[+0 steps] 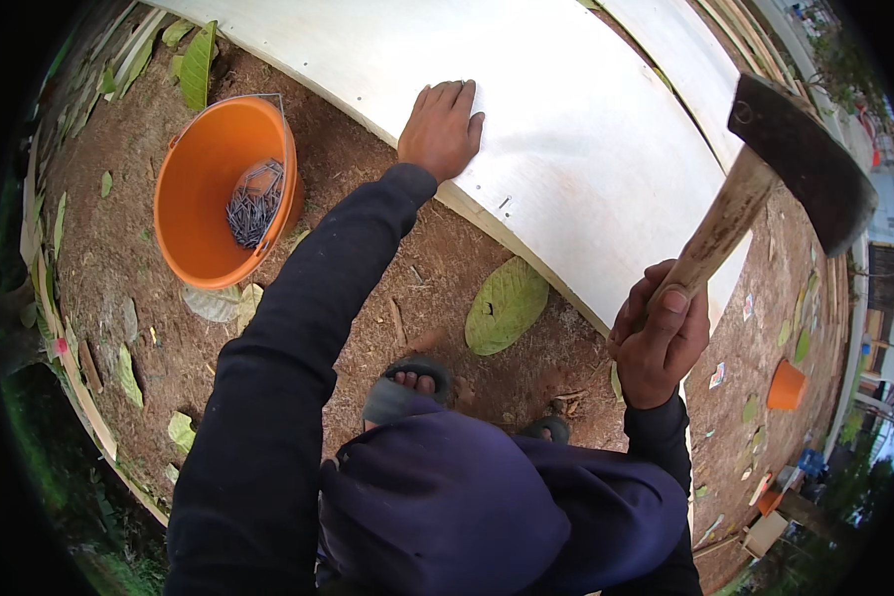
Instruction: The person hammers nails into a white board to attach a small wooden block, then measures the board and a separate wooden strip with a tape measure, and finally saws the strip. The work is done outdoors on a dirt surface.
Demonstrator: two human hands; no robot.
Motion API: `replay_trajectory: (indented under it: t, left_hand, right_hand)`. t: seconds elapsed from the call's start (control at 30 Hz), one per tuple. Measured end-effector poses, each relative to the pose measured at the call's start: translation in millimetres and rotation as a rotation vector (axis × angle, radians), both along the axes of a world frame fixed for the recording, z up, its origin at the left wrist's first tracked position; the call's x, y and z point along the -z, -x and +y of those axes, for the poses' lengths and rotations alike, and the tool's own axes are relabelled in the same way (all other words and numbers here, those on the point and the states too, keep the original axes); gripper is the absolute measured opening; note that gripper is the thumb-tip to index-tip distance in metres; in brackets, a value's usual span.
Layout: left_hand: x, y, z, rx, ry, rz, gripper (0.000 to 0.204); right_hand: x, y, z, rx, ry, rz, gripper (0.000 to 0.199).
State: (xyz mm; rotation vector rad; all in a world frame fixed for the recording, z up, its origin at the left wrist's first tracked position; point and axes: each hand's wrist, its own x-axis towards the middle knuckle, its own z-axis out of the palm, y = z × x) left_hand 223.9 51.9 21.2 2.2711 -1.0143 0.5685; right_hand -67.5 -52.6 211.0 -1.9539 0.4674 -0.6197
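Note:
My left hand (441, 131) lies on the near edge of a white board (586, 119), fingers stretched out and thumb apart. Close to it, a small nail (506, 205) and several dark nail heads show along the board's edge. In my right hand (661, 338) is a hatchet (803, 159), gripped by its worn wooden handle. Its dark metal head is raised over the right part of the board. An orange bucket (191, 189) stands on the ground left of my left forearm, with a heap of grey nails (254, 207) in its bottom.
Brown soil with fallen leaves surrounds the board; a large green leaf (507, 306) lies by its near edge. My sandalled foot (410, 385) is below it. A second white board (680, 50) lies beyond a gap. A smaller orange bucket (787, 384) rests at the right.

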Motion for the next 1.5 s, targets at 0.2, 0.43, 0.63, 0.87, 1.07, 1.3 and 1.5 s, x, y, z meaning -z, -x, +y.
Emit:
replay_trajectory:
  t: [0.2,0.43,0.63,0.87,1.07,1.3,1.5]
  left_hand:
    - [-4.8,5.6,-15.7,0.024,-0.025,0.101,0.048]
    - [-1.1,2.5,-8.4,0.0,-0.044,0.077,0.048]
    - [-1.2,0.5,-4.4,0.008,0.047,0.107,0.048]
    - [-10.7,126.2,42.5,-0.122,0.594,0.693,0.022]
    - [22.8,213.5,13.6,-0.027,0.898,1.719,0.024]
    - [7.9,222.9,-22.3,0.131,0.774,1.951,0.049]
    - [19.2,236.5,-48.3,0.048,0.828,1.775,0.026]
  right_hand:
    - [89.0,22.3,-15.2,-0.167,0.379,0.456,0.036]
    - [5.5,-2.7,-14.1,-0.066,0.21,0.245,0.033]
    - [7.3,2.0,-13.8,-0.038,0.081,0.102,0.041]
    - [84.6,46.3,-16.4,0.002,0.091,0.397,0.034]
    - [88.6,42.5,-1.5,0.051,-0.149,0.409,0.033]
    - [87.9,26.2,3.8,-0.034,0.04,0.482,0.036]
    - [88.4,17.5,5.2,-0.109,0.162,0.507,0.033]
